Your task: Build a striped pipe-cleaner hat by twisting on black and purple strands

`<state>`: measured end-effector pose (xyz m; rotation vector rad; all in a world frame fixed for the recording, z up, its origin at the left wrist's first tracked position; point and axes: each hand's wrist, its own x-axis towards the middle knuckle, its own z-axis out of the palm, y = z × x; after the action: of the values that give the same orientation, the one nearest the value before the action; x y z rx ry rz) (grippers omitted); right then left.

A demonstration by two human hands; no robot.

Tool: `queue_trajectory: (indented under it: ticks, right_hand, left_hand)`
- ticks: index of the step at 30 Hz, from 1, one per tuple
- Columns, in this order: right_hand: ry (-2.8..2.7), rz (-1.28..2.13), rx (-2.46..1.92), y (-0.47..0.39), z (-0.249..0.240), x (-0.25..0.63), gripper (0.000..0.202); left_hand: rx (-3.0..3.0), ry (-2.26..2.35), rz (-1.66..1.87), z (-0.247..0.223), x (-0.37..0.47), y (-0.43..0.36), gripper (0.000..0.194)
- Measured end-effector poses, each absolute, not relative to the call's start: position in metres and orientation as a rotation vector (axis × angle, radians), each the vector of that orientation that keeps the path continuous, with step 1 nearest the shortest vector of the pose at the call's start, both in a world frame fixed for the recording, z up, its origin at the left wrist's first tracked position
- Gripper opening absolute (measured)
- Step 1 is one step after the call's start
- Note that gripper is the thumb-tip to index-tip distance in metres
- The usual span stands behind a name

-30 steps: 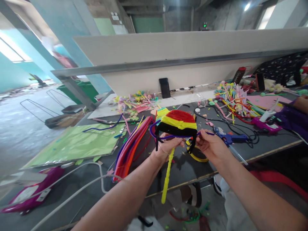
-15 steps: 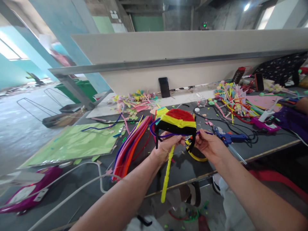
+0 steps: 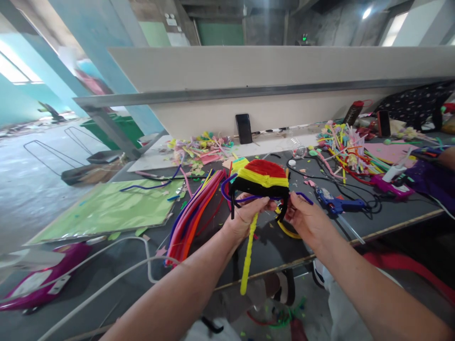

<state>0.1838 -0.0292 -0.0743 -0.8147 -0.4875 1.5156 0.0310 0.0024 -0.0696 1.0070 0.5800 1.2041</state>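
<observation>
Above the table's front part I hold up a piece made of pipe cleaners (image 3: 265, 176), banded red, yellow and black, with black ends hanging down at both sides. A yellow twisted stem (image 3: 248, 255) hangs below it. My left hand (image 3: 249, 210) is closed at its lower edge, around the top of the stem; the fingertips are partly hidden. A purple pipe cleaner (image 3: 227, 192) loops out at the left and runs along the black edge. At the right, my right hand (image 3: 300, 211) pinches this purple pipe cleaner, whose end sticks out past the fingers.
A bundle of pink, orange and purple pipe cleaners (image 3: 194, 213) lies left of my hands. A blue glue gun (image 3: 337, 202) rests to the right, with black cables behind. A phone (image 3: 243, 129) leans on the back board. Someone's arm (image 3: 447, 160) shows at the far right.
My right hand has shifted slightly left, closer to the black edge. The purple end now bends upward beyond the fingers. My left hand keeps its hold.
</observation>
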Motion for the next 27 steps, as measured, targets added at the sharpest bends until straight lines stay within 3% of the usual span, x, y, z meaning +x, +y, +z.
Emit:
queue_trajectory:
  ticks: [13, 27]
  right_hand:
    - [-0.718, 1.206, -0.927, -0.03, -0.076, 0.179, 0.023]
    - [-0.293, 1.375, -0.789, -0.02, -0.077, 0.175, 0.009]
  left_hand:
    - [0.946, 0.618, 1.181, -0.071, 0.034, 0.0, 0.021]
    - [0.815, 0.614, 1.186, -0.069, 0.038, -0.006, 0.016]
